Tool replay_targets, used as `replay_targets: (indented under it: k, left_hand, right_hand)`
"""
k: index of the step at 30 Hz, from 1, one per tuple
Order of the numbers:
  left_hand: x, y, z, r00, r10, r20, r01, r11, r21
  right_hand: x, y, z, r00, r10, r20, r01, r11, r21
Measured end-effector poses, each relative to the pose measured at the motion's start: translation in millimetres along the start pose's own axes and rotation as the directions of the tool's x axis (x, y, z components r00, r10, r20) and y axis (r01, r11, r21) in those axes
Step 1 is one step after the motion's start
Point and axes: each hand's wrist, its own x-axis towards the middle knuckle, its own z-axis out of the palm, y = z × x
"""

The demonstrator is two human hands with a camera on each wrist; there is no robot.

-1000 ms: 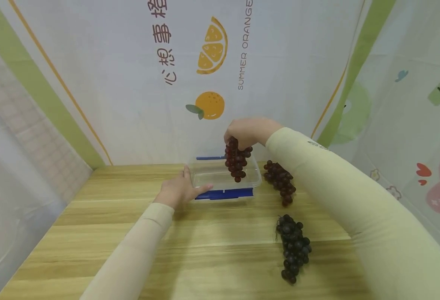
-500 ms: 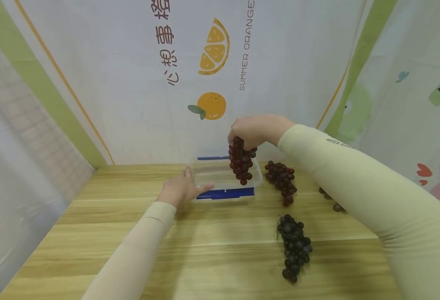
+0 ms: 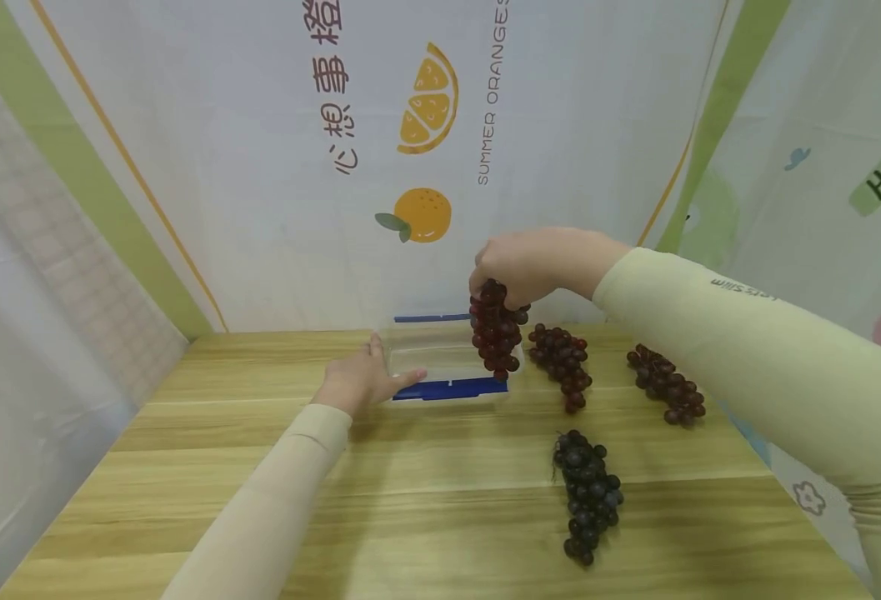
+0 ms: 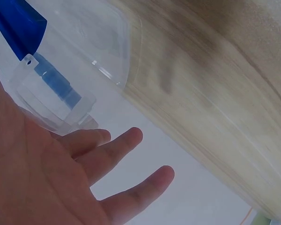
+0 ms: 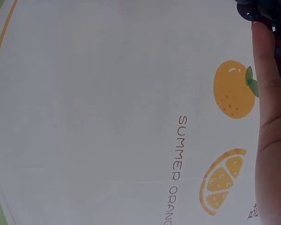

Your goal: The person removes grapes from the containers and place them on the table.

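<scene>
A clear plastic container with blue clip flaps lies on the wooden table near the back cloth. At its left end my left hand rests with spread fingers, the thumb along the front edge. In the left wrist view those fingers look extended and hold nothing. My right hand grips the top of a bunch of red grapes, which hangs over the container's right end. Whether the lowest grapes touch the container I cannot tell. Only part of this bunch shows in the right wrist view.
Right of the container lies another red grape bunch. A third red bunch sits farther right, beneath my right forearm. Closer to me is a black grape bunch. A white printed cloth rises behind the table.
My right hand has shifted to the right with the grape bunch, which hangs slightly lower. The right forearm swung outward, uncovering the far-right bunch. My left hand stayed in place.
</scene>
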Motion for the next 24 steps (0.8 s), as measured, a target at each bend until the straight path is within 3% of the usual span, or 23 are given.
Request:
replay_targets:
  k: [13, 24]
  left_hand:
    - [-1.4, 0.8, -0.8, 1.000, 0.012, -0.007, -0.012, 1.000, 0.009]
    - [-2.1, 1.4, 0.0, 1.000, 0.014, -0.005, -0.014, 1.000, 0.015]
  right_hand:
    - [-54.5, 11, 0, 0.999, -0.003, -0.042, 0.003, 1.000, 0.012]
    - [-80.3, 18, 1, 0.991, -0.011, -0.134, 0.019, 0.998, 0.056]
